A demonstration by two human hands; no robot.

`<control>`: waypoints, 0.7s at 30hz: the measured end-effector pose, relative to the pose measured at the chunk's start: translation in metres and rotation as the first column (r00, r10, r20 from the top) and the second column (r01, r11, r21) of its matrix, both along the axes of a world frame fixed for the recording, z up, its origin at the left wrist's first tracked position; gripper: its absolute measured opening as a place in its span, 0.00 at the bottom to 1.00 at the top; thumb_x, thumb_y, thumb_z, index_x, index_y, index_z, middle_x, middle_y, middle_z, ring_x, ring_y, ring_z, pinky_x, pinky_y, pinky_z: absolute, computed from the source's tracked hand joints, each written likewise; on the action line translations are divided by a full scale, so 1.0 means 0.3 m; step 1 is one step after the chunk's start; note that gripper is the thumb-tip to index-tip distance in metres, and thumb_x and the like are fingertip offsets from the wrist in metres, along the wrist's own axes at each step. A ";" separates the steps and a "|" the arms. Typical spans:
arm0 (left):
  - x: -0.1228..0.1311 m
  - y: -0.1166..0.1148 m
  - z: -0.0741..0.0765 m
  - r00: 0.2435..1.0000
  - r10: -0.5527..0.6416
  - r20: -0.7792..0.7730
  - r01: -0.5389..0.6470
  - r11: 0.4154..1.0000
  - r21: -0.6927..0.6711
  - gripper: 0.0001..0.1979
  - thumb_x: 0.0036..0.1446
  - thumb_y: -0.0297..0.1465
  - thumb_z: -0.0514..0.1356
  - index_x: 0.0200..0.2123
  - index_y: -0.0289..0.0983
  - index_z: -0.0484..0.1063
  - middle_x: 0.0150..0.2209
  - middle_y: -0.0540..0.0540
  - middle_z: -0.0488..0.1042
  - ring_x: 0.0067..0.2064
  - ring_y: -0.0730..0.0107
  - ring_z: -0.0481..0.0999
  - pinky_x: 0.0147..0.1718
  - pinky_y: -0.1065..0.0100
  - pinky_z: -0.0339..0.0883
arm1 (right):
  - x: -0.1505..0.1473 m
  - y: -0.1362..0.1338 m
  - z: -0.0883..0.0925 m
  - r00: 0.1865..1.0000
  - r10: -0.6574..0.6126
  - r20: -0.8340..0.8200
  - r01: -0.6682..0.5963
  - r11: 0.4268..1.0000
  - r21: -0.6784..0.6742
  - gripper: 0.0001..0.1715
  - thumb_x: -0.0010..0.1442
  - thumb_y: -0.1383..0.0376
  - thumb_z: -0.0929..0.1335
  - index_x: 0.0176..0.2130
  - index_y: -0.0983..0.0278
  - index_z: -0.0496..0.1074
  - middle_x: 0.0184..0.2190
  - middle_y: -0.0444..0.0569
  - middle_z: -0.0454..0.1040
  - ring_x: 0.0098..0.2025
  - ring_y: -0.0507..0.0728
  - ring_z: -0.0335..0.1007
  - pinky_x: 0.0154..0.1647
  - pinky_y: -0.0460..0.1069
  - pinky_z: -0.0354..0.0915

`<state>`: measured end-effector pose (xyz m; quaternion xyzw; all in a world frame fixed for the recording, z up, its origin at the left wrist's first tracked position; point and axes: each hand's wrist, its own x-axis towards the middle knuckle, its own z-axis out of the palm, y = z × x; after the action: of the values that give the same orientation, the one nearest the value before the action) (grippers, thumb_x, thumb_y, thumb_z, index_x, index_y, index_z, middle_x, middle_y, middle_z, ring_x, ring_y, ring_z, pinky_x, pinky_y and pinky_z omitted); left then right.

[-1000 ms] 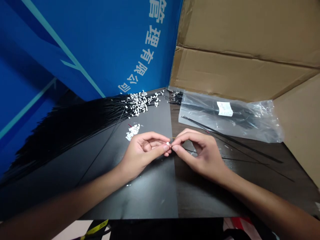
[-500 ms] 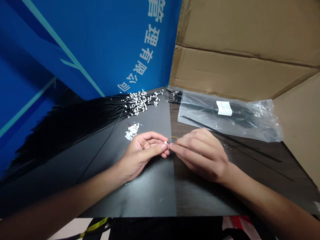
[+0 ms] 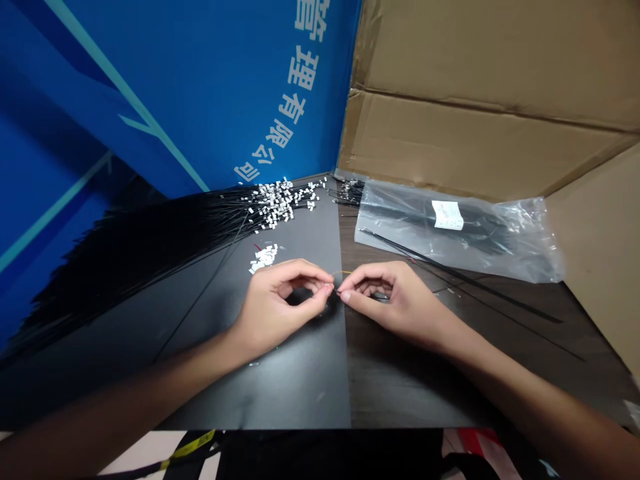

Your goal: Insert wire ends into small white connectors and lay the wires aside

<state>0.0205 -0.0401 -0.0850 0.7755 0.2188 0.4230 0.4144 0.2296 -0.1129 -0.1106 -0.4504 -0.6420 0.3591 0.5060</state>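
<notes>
My left hand [image 3: 279, 300] and my right hand [image 3: 391, 298] meet at their fingertips over the dark tabletop [image 3: 295, 380]. The left thumb and forefinger pinch a tiny white connector [image 3: 331, 287], mostly hidden by the fingertips. My right thumb and forefinger hold a thin wire [image 3: 345, 273] with a yellowish glint, close against that connector. A small heap of loose white connectors [image 3: 263, 259] lies just beyond my left hand.
A large fan of black wires tipped with white connectors [image 3: 273, 203] spreads left along a blue printed board [image 3: 175, 87]. A plastic bag of black wires [image 3: 450, 230] lies right, with loose black wires [image 3: 465, 280] before it. Cardboard [image 3: 480, 100] walls the back and right.
My right hand has uncurled from its bunched grip into a ring of finger and thumb, with its fingertips still at the connector. The wire's arc has flattened, and less of the connector shows.
</notes>
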 end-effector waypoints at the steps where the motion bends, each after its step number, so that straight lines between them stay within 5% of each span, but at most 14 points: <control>1: 0.000 0.000 -0.002 1.000 -0.003 -0.001 0.003 1.000 0.006 0.04 0.56 0.22 0.73 0.36 0.34 0.86 0.34 0.43 0.86 0.34 0.71 0.85 0.37 0.75 0.80 | 0.002 0.002 -0.001 1.000 0.006 -0.013 -0.006 1.000 -0.010 0.08 0.66 0.63 0.74 0.38 0.63 0.85 0.36 0.49 0.87 0.34 0.54 0.81 0.38 0.49 0.76; 11: 0.015 0.006 0.010 0.998 -0.034 0.050 0.049 0.936 -0.348 0.07 0.51 0.21 0.76 0.35 0.33 0.86 0.29 0.47 0.86 0.28 0.74 0.85 0.32 0.80 0.81 | -0.025 -0.028 -0.005 0.951 -0.262 0.162 0.201 0.926 0.319 0.09 0.67 0.69 0.73 0.40 0.65 0.88 0.33 0.49 0.82 0.33 0.53 0.76 0.35 0.49 0.71; 18: 0.009 0.008 0.011 0.992 -0.077 0.095 0.111 0.892 -0.438 0.08 0.52 0.20 0.77 0.36 0.34 0.88 0.30 0.46 0.87 0.30 0.75 0.86 0.35 0.82 0.81 | -0.039 -0.024 -0.001 0.994 -0.097 -0.053 0.097 0.995 0.010 0.06 0.65 0.64 0.73 0.37 0.64 0.82 0.34 0.50 0.85 0.34 0.55 0.79 0.38 0.50 0.74; 21: 0.004 0.015 0.007 0.985 -0.122 0.119 0.165 0.857 -0.488 0.06 0.56 0.24 0.78 0.38 0.34 0.88 0.32 0.44 0.88 0.32 0.74 0.88 0.38 0.81 0.82 | -0.043 -0.027 0.012 0.985 -0.057 -0.163 0.053 0.998 -0.024 0.06 0.65 0.63 0.74 0.37 0.63 0.80 0.34 0.50 0.85 0.34 0.55 0.79 0.37 0.49 0.74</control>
<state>0.0216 -0.0357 -0.0827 0.6390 0.2440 0.3525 0.6387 0.2167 -0.1210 -0.1070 -0.4420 -0.5820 0.3871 0.5622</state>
